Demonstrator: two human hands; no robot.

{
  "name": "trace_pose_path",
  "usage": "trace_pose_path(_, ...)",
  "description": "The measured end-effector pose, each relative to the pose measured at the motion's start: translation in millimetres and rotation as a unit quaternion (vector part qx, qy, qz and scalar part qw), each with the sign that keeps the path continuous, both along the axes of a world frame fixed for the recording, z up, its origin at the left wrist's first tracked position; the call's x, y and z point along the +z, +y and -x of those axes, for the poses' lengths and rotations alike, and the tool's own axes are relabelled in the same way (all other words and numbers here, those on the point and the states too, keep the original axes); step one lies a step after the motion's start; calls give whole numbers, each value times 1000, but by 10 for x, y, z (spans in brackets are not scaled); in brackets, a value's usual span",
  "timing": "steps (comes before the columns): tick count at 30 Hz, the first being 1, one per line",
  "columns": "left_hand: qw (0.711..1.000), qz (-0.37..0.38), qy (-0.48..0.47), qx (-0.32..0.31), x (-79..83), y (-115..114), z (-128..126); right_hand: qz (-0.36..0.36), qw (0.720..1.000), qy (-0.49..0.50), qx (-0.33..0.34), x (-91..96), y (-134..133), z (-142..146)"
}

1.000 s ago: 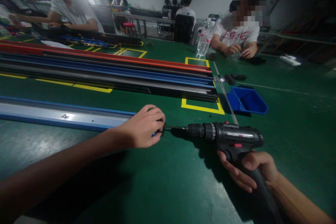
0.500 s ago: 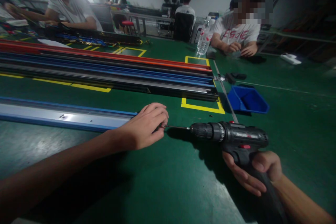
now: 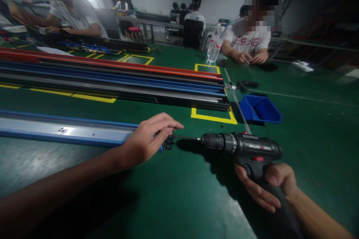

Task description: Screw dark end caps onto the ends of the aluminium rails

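Note:
My right hand (image 3: 269, 185) is wrapped around the handle of a black cordless drill (image 3: 244, 145) with red accents. The drill lies level, and its long thin bit (image 3: 187, 137) points left to the end of a blue and silver metal profile (image 3: 92, 130). A small black bracket (image 3: 168, 143) with slots shows at that end. Over the profile's end rests my left hand (image 3: 153, 134), its fingers stretched out and thumb apart, near the bit's tip. The hand hides the exact point where the tip meets the profile.
Several long profiles in orange, black and blue (image 3: 140, 82) lie across the green table (image 3: 179, 194). A blue bin (image 3: 260, 109), a black clamp-like piece (image 3: 246, 85) and water bottles (image 3: 214, 46) stand beyond. A co-worker (image 3: 249, 41) sits opposite; others sit farther back.
My left hand's fingers have straightened and lifted from around the bit's tip, uncovering the black bracket. The drill stays in my right hand; the whole view has shifted slightly.

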State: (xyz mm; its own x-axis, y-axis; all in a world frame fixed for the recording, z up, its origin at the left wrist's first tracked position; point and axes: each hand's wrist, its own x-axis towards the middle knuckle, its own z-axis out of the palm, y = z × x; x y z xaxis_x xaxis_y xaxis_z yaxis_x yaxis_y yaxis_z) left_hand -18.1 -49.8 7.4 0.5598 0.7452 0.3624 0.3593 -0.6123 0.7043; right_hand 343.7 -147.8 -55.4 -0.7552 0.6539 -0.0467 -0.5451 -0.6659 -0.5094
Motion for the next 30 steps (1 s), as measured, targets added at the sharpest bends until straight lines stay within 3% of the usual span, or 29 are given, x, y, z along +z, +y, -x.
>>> trace_pose_path(5, 972, 167, -160, 51, -12, -1, -61, 7, 1000, -10, -5, -11, -9, -2)
trace_pose_path(13, 915, 324, -235, 51, -71, -1, -119, -8, 1000, 22, -12, 8, -14, 22)
trace_pose_path(24, 876, 398, -269, 50, -56, -23, -134, -16, 999, 37, -23, 22, -2, 33)
trace_pose_path(30, 869, 406, -277, 49, -39, -74, -147, -11, 999, 47, -24, 14, 3, 32)
